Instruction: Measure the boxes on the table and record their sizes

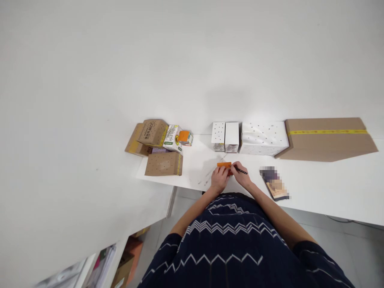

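A small orange box (224, 164) is on the white table in front of my body. My left hand (220, 178) grips it from the near left side, with the fingers over its front. In my right hand (240, 173) is a dark pen (241, 171), its back end pointing right and toward me. The pen's tip is at the orange box's right side, mostly hidden by my fingers. Just beyond stand two white boxes side by side, the left one (218, 133) covered in dark dots and the right one (232, 133) plain on top.
Brown cartons (153, 133), a white printed box (174, 138) and another small orange box (184, 137) are grouped at left. A dotted white package (264, 136) and a large taped carton (325, 140) line the wall at right. A phone-like item (274, 184) lies near the table's front edge.
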Tool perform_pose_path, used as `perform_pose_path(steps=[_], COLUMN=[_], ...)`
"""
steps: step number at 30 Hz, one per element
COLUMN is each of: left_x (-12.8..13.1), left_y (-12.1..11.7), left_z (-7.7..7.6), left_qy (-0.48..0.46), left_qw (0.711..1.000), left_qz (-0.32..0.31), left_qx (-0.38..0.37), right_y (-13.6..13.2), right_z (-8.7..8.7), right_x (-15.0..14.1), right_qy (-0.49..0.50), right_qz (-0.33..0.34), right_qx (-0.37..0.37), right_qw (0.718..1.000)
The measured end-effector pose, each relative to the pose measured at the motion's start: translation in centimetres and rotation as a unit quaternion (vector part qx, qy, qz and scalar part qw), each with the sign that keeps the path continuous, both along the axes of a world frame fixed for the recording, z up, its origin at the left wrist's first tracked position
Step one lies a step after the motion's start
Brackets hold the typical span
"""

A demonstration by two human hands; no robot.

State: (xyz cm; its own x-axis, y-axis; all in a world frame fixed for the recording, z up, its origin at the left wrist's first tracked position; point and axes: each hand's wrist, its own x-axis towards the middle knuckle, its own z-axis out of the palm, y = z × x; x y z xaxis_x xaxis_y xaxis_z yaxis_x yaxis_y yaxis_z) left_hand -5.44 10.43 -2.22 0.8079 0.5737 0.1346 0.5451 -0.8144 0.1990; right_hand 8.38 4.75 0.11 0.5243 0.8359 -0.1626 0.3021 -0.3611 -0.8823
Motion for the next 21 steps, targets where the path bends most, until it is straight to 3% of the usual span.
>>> perform_pose_path(steps=[9, 13, 15, 17, 21], left_x=[0.1, 0.1, 0.1, 0.1, 0.0], left_y=[0.0, -0.1, -0.1, -0.1, -0.1], left_z=[0.2, 0.5, 0.7, 0.7, 0.7], left_qy=[0.008, 0.013, 0.017, 0.020, 0.015], left_qw=[1.000, 1.000, 1.000, 1.000, 1.000], left_qz=[0.003, 0.008, 0.008, 0.008, 0.003], left_qx=[0.004, 0.002, -0.002, -0.003, -0.001], right_y=[-0.1, -0.7, -1.3, -1.9, -3.2], right_z=[0.1, -0.4, -1.0, -1.8, -3.7], right_x=[-0.1, 0.6, 1.5, 2.6, 4.0], right_qy=[0.002, 0.018, -0.028, -0.131, -0.311], right_qz=[-0.005, -0.061, -0.063, -0.016, 0.106], right_qx=[0.004, 0.017, 0.020, -0.011, -0.187], right_qw=[1.000, 0.998, 0.997, 0.991, 0.926])
